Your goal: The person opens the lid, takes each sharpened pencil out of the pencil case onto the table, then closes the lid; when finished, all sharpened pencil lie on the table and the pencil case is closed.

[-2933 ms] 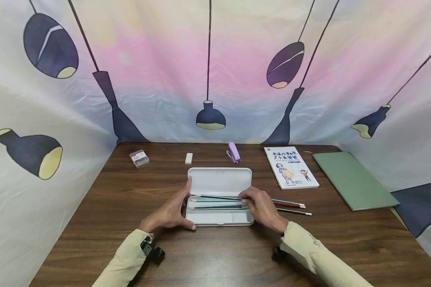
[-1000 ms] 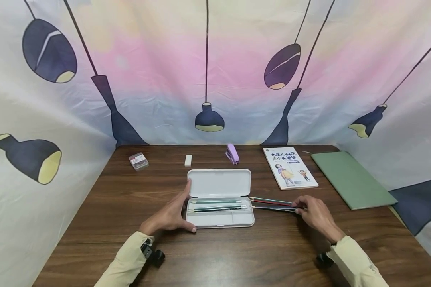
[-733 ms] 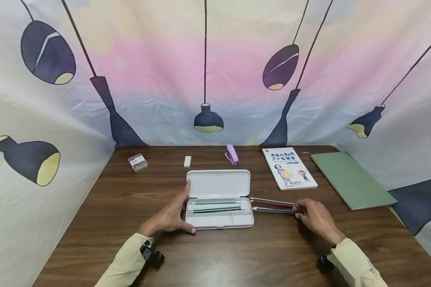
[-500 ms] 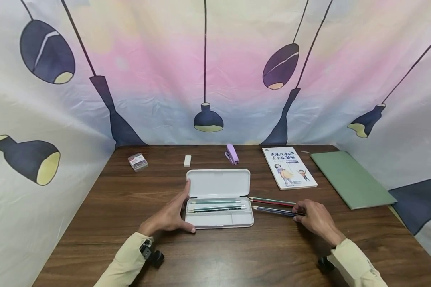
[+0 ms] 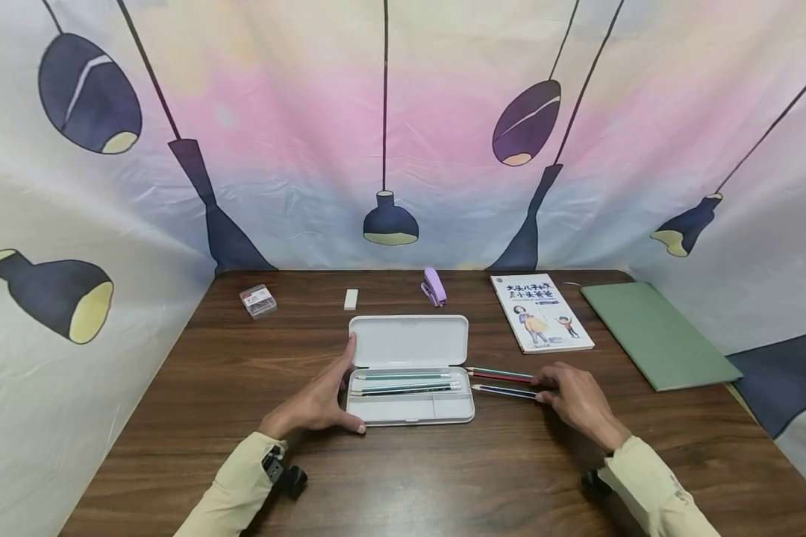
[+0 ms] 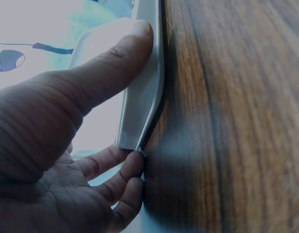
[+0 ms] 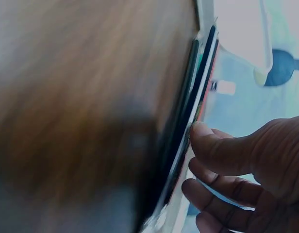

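Observation:
A white pencil case (image 5: 389, 408) lies with its lid (image 5: 410, 341) folded back. Several green pencils (image 5: 406, 389) rest in its rear compartment. My left hand (image 5: 314, 399) holds the case at its left end; in the left wrist view the thumb (image 6: 115, 60) lies along the front wall and fingertips touch the corner. To the case's right, my right hand (image 5: 578, 397) pinches a dark blue pencil (image 5: 504, 391) low over the table. A red pencil (image 5: 513, 377) and a green one (image 5: 497, 371) lie just behind it, their rear ends hidden by the hand.
Along the back of the brown table (image 5: 416, 477) stand a small clear box (image 5: 258, 301), a white eraser (image 5: 351, 299) and a purple stapler (image 5: 433, 287). A white picture book (image 5: 542, 313) and a green folder (image 5: 661, 335) lie at the back right.
My right hand went from above the case out to the right, to the pencils on the table, then slid slightly left along them. My left hand has stayed on the case.

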`<state>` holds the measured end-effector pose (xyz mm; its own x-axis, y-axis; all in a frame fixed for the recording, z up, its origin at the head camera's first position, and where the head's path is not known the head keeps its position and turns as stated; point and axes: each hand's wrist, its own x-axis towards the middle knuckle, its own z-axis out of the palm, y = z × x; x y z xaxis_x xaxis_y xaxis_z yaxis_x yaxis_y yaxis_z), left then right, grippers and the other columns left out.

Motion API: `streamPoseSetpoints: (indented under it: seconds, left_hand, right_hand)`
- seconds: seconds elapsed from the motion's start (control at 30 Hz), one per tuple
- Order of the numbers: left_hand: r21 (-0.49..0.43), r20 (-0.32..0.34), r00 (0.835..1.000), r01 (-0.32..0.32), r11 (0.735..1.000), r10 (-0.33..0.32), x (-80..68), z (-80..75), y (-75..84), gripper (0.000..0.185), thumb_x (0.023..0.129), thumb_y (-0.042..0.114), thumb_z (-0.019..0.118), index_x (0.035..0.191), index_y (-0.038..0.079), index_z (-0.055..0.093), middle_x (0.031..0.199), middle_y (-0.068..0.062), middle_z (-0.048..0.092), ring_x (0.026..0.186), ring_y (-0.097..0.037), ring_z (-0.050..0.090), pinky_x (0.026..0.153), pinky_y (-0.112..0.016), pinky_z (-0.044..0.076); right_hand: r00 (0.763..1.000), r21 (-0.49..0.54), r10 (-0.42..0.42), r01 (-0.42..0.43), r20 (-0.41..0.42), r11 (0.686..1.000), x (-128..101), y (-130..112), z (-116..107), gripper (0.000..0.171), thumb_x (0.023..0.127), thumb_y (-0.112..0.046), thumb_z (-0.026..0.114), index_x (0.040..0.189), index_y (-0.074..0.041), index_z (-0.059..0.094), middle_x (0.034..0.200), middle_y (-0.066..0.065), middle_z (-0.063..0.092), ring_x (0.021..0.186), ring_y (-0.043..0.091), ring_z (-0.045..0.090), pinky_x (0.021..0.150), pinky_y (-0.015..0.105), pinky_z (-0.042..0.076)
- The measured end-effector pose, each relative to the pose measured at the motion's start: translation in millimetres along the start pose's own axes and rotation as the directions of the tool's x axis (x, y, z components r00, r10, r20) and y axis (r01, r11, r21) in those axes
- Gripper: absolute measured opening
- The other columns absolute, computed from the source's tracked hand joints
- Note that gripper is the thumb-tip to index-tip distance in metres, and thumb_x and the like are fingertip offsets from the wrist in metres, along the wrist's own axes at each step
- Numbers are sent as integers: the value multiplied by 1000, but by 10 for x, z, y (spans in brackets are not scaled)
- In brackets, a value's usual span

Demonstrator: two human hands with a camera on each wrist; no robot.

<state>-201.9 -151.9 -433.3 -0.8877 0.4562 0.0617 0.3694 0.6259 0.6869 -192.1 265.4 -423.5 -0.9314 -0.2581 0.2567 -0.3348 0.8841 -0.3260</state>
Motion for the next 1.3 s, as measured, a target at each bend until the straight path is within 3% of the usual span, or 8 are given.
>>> streamPoseSetpoints:
  seconds: [0.13, 0.27, 0.37, 0.47, 0.63, 0.83, 1.3]
  left_hand:
    - [3, 11, 1000, 5, 1000, -5, -7, 2, -7, 140, 49, 37, 88, 146, 16, -11, 120, -13, 46, 91, -22, 49, 79, -38, 41]
    - [6, 7, 1000, 2, 1000, -2, -6, -7, -15, 140, 49, 37, 89, 146, 16, -10, 120, -13, 46, 92, -22, 49, 79, -38, 41]
    - [13, -6, 1000, -6, 1000, 6, 2, -17, -16, 140, 49, 36, 89, 146, 16, -10, 120, -13, 46, 90, -21, 49, 78, -38, 42]
    - [23, -9, 1000, -14, 1000, 15, 6, -22, -11, 140, 49, 37, 88, 146, 16, -10, 118, -13, 47, 88, -21, 49, 77, -37, 41]
    - [14, -5, 1000, -21, 1000, 21, 18, -25, 19, 139, 50, 36, 89, 146, 16, -11, 119, -13, 46, 89, -21, 48, 77, -38, 41]
    - [8, 0, 1000, -20, 1000, 20, 26, -24, 47, 138, 51, 33, 89, 146, 16, -10, 121, -14, 45, 90, -21, 48, 78, -38, 41]
    - [-2, 4, 1000, -7, 1000, 7, 1, -8, 12, 139, 49, 35, 89, 146, 18, -10, 119, -12, 46, 90, -21, 48, 78, -37, 41]
  right_hand:
    - [991, 21, -106, 108, -80, 994, 132, -163, 86, 21, 69, -6, 77, 89, -8, 69, 85, 4, 64, 77, 23, 61, 68, 41, 46]
    - [951, 59, -273, 283, -142, 957, 292, -376, 225, 27, 72, -5, 75, 99, -6, 68, 92, 6, 66, 82, 22, 61, 72, 39, 47]
    - [916, 90, -380, 392, -128, 915, 399, -546, 325, 28, 76, -4, 71, 103, -7, 67, 94, 4, 65, 86, 18, 60, 75, 39, 45]
    - [897, 96, -439, 443, -58, 891, 457, -694, 401, 29, 80, -6, 68, 109, -8, 65, 100, 3, 64, 92, 17, 58, 78, 39, 43]
    - [875, 42, -479, 477, 71, 878, 471, -827, 481, 31, 83, -11, 66, 113, -7, 62, 108, 7, 60, 98, 20, 54, 81, 40, 43]
    - [864, 17, -485, 487, 138, 873, 461, -871, 523, 33, 83, -12, 66, 116, -7, 61, 111, 7, 57, 99, 18, 54, 77, 37, 42]
    - [874, 25, -467, 468, 133, 884, 435, -907, 607, 23, 82, -7, 65, 105, -10, 66, 101, 5, 62, 95, 19, 55, 74, 35, 40]
